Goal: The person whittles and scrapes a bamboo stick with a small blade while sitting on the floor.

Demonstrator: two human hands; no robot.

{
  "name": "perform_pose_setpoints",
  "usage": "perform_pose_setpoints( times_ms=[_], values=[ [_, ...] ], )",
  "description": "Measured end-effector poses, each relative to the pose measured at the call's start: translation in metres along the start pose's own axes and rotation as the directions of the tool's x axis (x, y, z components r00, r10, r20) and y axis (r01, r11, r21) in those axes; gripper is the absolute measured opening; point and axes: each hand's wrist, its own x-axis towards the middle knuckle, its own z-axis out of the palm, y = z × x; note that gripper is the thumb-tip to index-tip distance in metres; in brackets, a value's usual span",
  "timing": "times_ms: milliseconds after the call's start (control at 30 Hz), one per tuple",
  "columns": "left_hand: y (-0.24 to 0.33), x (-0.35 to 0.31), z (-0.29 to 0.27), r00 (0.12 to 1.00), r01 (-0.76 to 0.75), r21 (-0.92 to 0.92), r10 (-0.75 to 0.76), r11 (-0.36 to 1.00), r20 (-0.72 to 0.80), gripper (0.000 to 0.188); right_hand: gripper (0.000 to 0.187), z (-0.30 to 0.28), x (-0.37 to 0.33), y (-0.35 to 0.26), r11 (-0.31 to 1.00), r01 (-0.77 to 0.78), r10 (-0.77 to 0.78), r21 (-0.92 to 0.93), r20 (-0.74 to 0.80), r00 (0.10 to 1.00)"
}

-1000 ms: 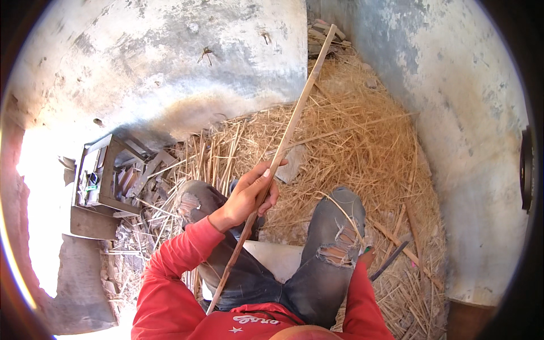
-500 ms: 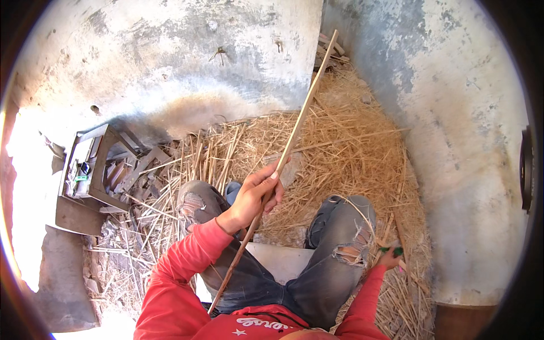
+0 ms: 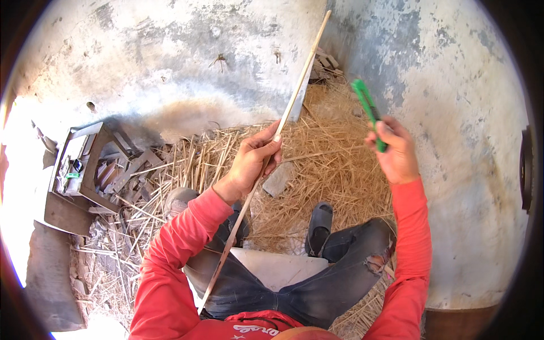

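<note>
My left hand (image 3: 255, 158) is closed round a long, thin wooden stick (image 3: 298, 89). It slants from my lap up past the far wall's corner, pale at the upper end and browner toward the lower end. On the right, my right hand (image 3: 395, 148) is raised and wrapped around the lower end of a green utility knife (image 3: 367, 104). The knife points up and slightly left, a little blurred, and stands apart from the stick. Whether its blade is out, I cannot tell.
Straw and shavings (image 3: 340, 170) cover the floor, with a flat stone (image 3: 279, 179) among them. At left a wooden stool-like frame (image 3: 93, 164) lies on its side, small items on it. Split canes (image 3: 209, 158) lean nearby. Worn plaster walls (image 3: 464, 141) enclose the corner.
My right hand has come up from beside my right knee, lifting the green utility knife. My left hand keeps its hold on the stick, which has shifted slightly left and up. My knees have spread.
</note>
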Motion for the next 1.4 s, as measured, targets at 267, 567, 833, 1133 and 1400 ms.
perform_pose_setpoints(
  times_ms=[267,567,833,1133,1400],
  values=[
    [-0.045,0.011,0.010,0.988,0.150,0.010,-0.150,0.989,0.032,0.052,0.027,0.054,0.032,0.095,0.938,-0.114,0.163,-0.327,0.128,0.978],
    [-0.093,0.011,0.030,0.915,0.355,0.058,-0.359,0.933,0.186,0.052,0.029,0.013,0.038,0.133,0.902,-0.355,0.364,-0.246,-0.010,0.931],
    [-0.114,-0.012,0.015,0.801,0.430,0.098,-0.430,0.897,0.416,0.058,0.037,-0.064,0.082,0.112,0.974,-0.224,0.210,-0.041,-0.215,0.954],
    [-0.081,0.003,0.002,0.947,0.315,0.201,-0.321,0.928,-0.003,0.046,0.043,-0.046,0.045,0.118,0.831,-0.016,0.136,-0.556,0.174,0.975],
    [-0.065,0.016,-0.002,0.980,0.197,0.166,-0.189,0.966,-0.062,0.049,0.049,0.006,0.025,0.107,0.594,0.133,0.258,-0.794,0.344,0.903]
  ],
)
